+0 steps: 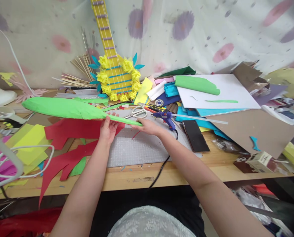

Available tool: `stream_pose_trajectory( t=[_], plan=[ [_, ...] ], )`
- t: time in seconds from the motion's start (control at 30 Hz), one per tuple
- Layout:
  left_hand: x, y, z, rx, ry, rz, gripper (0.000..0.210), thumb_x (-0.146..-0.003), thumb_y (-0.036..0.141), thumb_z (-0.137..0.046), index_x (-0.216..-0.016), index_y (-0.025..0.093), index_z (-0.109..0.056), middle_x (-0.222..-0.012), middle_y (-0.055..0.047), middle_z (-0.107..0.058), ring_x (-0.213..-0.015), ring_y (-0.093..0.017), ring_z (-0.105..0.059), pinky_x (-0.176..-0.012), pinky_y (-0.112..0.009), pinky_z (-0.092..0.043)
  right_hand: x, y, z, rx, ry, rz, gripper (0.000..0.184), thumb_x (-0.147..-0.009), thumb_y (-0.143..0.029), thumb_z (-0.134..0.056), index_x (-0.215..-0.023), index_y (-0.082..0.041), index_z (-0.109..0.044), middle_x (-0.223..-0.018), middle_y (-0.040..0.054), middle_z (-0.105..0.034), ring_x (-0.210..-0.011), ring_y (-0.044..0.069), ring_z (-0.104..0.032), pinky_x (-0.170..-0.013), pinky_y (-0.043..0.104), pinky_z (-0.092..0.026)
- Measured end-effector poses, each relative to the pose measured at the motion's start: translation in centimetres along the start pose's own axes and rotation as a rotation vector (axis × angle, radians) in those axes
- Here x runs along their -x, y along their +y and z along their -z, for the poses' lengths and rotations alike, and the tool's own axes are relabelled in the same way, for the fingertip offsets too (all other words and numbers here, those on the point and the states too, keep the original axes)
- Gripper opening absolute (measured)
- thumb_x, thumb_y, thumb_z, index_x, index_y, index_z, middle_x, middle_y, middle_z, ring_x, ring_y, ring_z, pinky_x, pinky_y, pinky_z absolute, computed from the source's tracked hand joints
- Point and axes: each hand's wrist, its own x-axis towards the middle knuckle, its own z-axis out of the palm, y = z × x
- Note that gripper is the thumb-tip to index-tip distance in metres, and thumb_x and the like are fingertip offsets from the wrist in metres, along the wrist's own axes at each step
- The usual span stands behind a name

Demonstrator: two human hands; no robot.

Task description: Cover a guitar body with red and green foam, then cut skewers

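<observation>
A flat, long shape covered in bright green crepe paper (63,108) is held up over the table. Its broad rounded body points left, and a narrow neck runs to the right. My left hand (107,129), palm turned up, supports it from below where body and neck meet. At the tip of the neck, my right hand (148,126) grips it between thumb and fingers. Beneath lies a grey cutting mat (134,149). White-handled scissors (139,112) and a purple hot glue gun (164,118) with a glue stick in it lie just beyond my right hand.
A yellow paper guitar (118,79) leans against the curtain. Red paper (71,130) and yellow sheets (29,144) lie left, near a white cable (51,153). To the right are a phone (195,135), a white board (226,87), a green crepe roll (196,85) and cardboard (255,126).
</observation>
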Motion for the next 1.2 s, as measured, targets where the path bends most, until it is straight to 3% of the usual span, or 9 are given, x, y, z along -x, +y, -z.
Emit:
stream_pose_trajectory(
  t=[0.17,0.37,0.57,0.73,0.9,1.0,1.2],
  plan=[
    [1.0,-1.2,-0.6,-0.129,-0.077,0.061,0.047,-0.057,0.02,-0.082,-0.095,0.018,-0.056,-0.1,-0.006,-0.07,-0.1,-0.022,-0.065,-0.086,-0.034,-0.051,-0.5,-0.4,-1.2,-0.039,0.024,0.028,0.05,-0.083,-0.066,-0.043,-0.093,-0.019,-0.057,-0.091,0.0092,-0.067,-0.078,0.02,-0.06,-0.064,0.027,-0.039],
    [1.3,-1.1,-1.1,-0.176,-0.033,-0.036,0.047,-0.055,0.023,-0.082,-0.091,0.019,-0.052,-0.09,-0.002,-0.071,-0.091,-0.019,-0.067,-0.087,-0.036,-0.05,-0.7,-0.6,-1.7,-0.143,0.043,0.03,0.054,-0.08,-0.07,-0.042,-0.092,-0.02,-0.058,-0.087,0.0071,-0.066,-0.078,0.02,-0.059,-0.064,0.027,-0.039],
    [1.4,-1.5,-1.3,-0.161,-0.08,0.056,0.052,-0.051,0.025,-0.085,-0.091,0.02,-0.051,-0.095,-0.005,-0.071,-0.095,-0.02,-0.066,-0.088,-0.036,-0.05,-0.6,-0.7,-2.2,-0.2,0.04,-0.011,0.053,-0.08,-0.067,-0.048,-0.098,-0.018,-0.058,-0.09,0.0065,-0.065,-0.081,0.02,-0.06,-0.069,0.027,-0.041],
    [1.5,-1.5,-1.3,-0.198,-0.032,0.022,0.049,-0.051,0.024,-0.084,-0.088,0.018,-0.052,-0.088,-0.003,-0.071,-0.09,-0.02,-0.067,-0.087,-0.037,-0.051,-0.8,-0.3,-2.8,-0.334,0.029,0.077,0.052,-0.08,-0.056,-0.056,-0.112,-0.015,-0.055,-0.101,0.0077,-0.064,-0.09,0.02,-0.059,-0.078,0.03,-0.043],
    [1.0,-0.9,-0.8,-0.176,-0.043,0.004,0.042,-0.055,0.024,-0.082,-0.086,0.019,-0.055,-0.089,-0.001,-0.071,-0.088,-0.017,-0.068,-0.083,-0.032,-0.052,-0.3,0.5,-2.8,-0.449,0.076,0.105,0.069,-0.072,-0.047,-0.069,-0.129,-0.016,-0.045,-0.12,0.0108,-0.058,-0.104,0.021,-0.056,-0.089,0.033,-0.042],
    [0.7,-0.8,-0.6,-0.15,-0.042,-0.009,0.04,-0.055,0.022,-0.082,-0.085,0.02,-0.055,-0.088,-0.001,-0.071,-0.087,-0.016,-0.068,-0.085,-0.031,-0.051,-0.1,0.7,-2.8,-0.489,0.122,0.081,0.06,-0.077,-0.049,-0.063,-0.124,-0.014,-0.049,-0.115,0.0099,-0.06,-0.1,0.02,-0.057,-0.087,0.032,-0.042],
    [0.9,-0.9,-0.7,-0.139,-0.065,-0.024,0.039,-0.061,0.023,-0.079,-0.09,0.02,-0.054,-0.094,-0.003,-0.07,-0.096,-0.019,-0.066,-0.089,-0.033,-0.048,-0.6,1.0,-3.6,-0.566,0.199,0.18,0.044,-0.08,-0.048,-0.058,-0.108,-0.014,-0.056,-0.099,0.0055,-0.061,-0.091,0.017,-0.055,-0.081,0.03,-0.042]
  ],
)
